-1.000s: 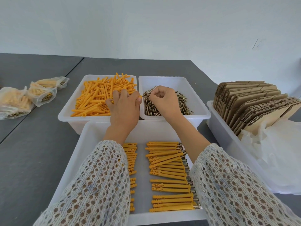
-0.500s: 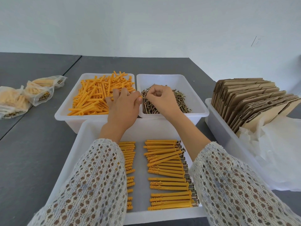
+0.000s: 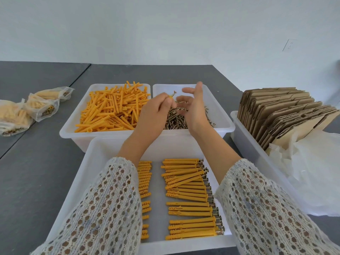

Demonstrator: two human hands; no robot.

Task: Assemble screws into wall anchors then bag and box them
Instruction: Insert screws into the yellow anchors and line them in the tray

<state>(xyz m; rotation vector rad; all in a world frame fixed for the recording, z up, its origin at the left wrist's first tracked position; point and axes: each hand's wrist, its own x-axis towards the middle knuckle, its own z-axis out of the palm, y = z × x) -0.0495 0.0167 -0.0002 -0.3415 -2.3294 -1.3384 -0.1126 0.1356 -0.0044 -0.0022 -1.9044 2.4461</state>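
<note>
— Orange plastic everywhere. What is she holding over the screw bin [image 3: 220, 115]?

— One anchor [image 3: 171, 96] with a screw [image 3: 174, 92] standing out of its top. The left hand [image 3: 156, 115] pinches it between curled fingertips, just above the wall that the screw bin shares with the anchor bin [image 3: 73, 124] to its left. Its long axis tilts up and away from her, screw head uppermost.

— And the other hand?

— The right hand [image 3: 193, 107] hangs over the screw bin with fingers spread and loose, holding nothing that I can see. It is just right of the pinched piece, palm turned towards it, apart from it.

— So where does the piece go?

— My guess is into the near tray [image 3: 88, 181], the one on her side of the screw bin, where finished anchors [image 3: 187, 196] lie in rows with their screw heads pointing right. The left hand already has it, so that hand would bring it back towards her and lay it level.

— Is the screw fully in?

— I cannot tell; most of the anchor is buried in her fingers. Her sleeves also cover the left row in the near tray. Filled bags [image 3: 42, 107] sit on the worktop [image 3: 36, 172] far left of the bins, flat cartons [image 3: 276, 111] far right.
</note>
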